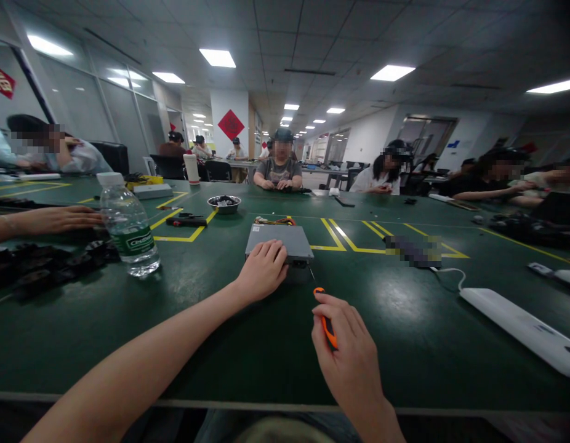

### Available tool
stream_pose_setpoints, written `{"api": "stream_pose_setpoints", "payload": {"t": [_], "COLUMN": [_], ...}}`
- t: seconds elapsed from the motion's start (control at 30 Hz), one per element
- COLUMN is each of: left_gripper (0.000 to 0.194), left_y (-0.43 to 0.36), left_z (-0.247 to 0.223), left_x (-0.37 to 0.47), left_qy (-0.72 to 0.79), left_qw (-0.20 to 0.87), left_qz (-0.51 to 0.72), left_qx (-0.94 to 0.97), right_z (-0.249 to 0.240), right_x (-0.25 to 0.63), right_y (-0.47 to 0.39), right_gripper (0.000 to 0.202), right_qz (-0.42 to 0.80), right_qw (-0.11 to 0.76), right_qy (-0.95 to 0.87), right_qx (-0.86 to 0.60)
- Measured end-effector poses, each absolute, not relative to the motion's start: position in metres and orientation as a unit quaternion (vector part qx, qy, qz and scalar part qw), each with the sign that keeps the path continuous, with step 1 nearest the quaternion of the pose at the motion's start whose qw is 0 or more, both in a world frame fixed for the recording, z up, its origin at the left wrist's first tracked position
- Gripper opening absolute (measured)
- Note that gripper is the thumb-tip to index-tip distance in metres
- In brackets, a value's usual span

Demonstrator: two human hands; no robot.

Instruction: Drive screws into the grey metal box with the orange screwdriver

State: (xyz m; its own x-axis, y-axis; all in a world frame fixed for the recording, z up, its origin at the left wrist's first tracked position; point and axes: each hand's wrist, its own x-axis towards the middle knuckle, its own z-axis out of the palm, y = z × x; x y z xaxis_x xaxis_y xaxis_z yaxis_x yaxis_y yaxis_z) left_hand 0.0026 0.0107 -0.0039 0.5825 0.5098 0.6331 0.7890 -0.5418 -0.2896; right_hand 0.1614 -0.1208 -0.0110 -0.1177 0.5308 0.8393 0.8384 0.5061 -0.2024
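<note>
A grey metal computer power supply [292, 237] lies flat on the green table, its wires bunched at the far side. My left hand [263, 267] rests over its near left part, fingers laid on the top and thumb by the front edge, holding it. In my right hand [347, 338] is a screwdriver [330, 329] with an orange and black handle, fingers closed round it. The thin shaft points away from me, its tip at the near right corner of the power supply. Whether the tip sits in a screw is too small to tell.
A water bottle [130, 231] stands left, beside black parts [49, 264] and another person's hand [75, 221]. Beyond are a metal bowl [224, 205] and a dark tool [187, 220]. To the right lies a white power strip [520, 326] with a cable. Other people sit around the table.
</note>
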Motion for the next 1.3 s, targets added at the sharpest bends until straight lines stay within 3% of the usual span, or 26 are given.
{"api": "stream_pose_setpoints", "payload": {"t": [0.8, 1.1, 1.3], "left_gripper": [0.032, 0.033, 0.033], "left_y": [0.011, 0.012, 0.012], "left_z": [-0.004, -0.005, -0.004], "left_x": [0.003, 0.002, 0.001], "left_qy": [-0.383, -0.382, -0.382], "left_qw": [0.284, 0.290, 0.287], "left_qz": [-0.251, -0.242, -0.244], "left_qx": [-0.842, -0.843, -0.844], "right_z": [-0.001, 0.025, 0.026], "right_x": [0.163, 0.179, 0.183], "right_y": [-0.121, -0.106, -0.104], "right_gripper": [0.009, 0.024, 0.023], "right_qz": [-0.009, 0.024, 0.034], "right_qw": [0.488, 0.525, 0.540], "right_qy": [-0.721, -0.661, -0.655], "right_qx": [-0.492, -0.535, -0.528]}}
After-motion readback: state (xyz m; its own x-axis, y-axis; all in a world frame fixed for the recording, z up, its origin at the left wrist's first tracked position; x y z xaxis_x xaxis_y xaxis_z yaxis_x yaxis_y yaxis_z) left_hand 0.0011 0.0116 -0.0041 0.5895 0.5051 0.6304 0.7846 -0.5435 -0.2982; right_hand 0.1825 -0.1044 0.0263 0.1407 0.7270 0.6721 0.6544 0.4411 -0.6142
